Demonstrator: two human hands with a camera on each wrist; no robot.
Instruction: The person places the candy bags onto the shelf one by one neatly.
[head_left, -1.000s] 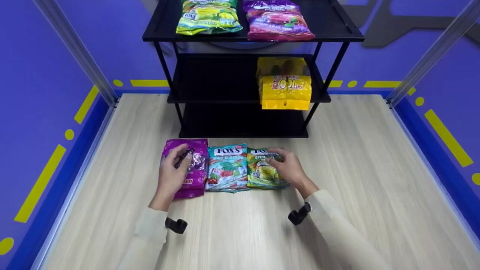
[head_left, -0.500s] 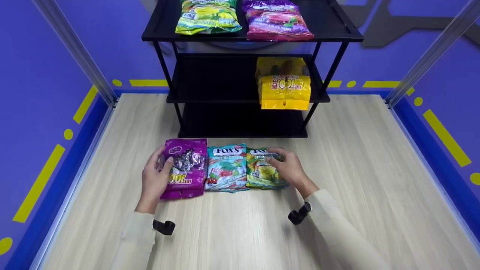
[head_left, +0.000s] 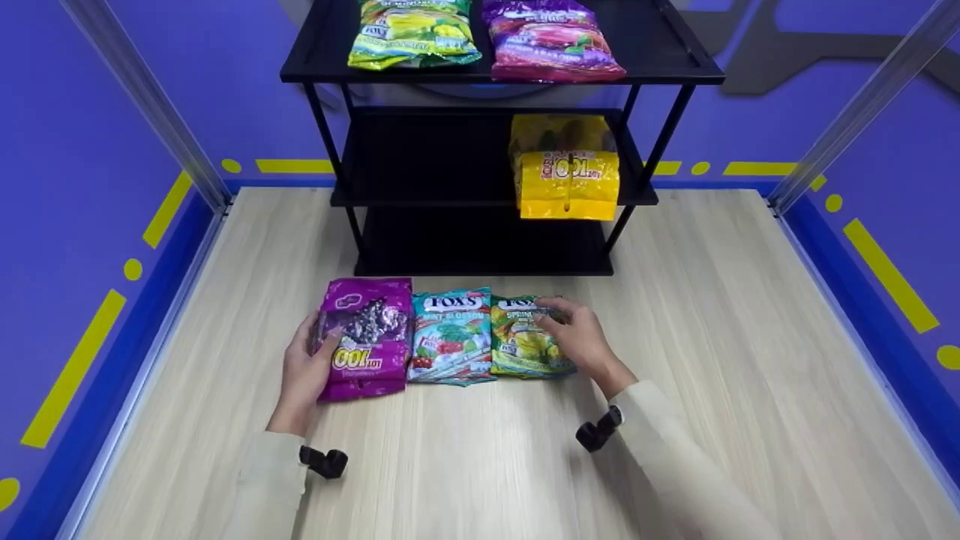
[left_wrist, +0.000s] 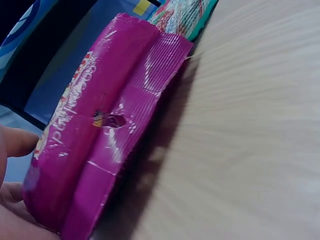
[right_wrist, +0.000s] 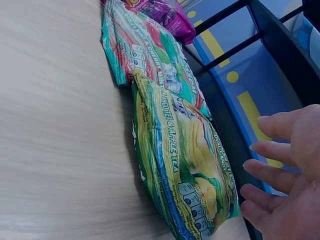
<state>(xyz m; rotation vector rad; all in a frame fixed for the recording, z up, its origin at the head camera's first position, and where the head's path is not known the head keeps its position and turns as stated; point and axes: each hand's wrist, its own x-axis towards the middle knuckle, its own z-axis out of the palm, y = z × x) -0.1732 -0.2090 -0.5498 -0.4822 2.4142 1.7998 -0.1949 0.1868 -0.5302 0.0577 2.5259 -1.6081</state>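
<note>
Three candy bags lie side by side on the table in the head view. My left hand (head_left: 301, 375) grips the left side of the purple candy bag (head_left: 367, 367), thumb over its printed front. In the left wrist view the thumb (left_wrist: 17, 142) meets the face of that bag, and its sealed edge with a hang hole faces the camera. The teal Fox's bag (head_left: 451, 337) lies in the middle. My right hand (head_left: 581, 341) is at the right edge of the green-yellow Fox's bag (head_left: 521, 352); the right wrist view shows its fingers (right_wrist: 272, 175) loosely spread beside the bag.
A black three-tier rack (head_left: 480, 266) stands just behind the bags. On its top tier lie a yellow-green bag (head_left: 416, 37) and a purple-pink bag (head_left: 551, 41). A yellow bag (head_left: 570, 187) overhangs the middle tier's front edge. Blue panels (head_left: 90, 150) enclose the table.
My left hand has gone from over the front of the purple candy bag to its left side, uncovering the print, then slightly toward me. The right hand stays at the green-yellow bag.
</note>
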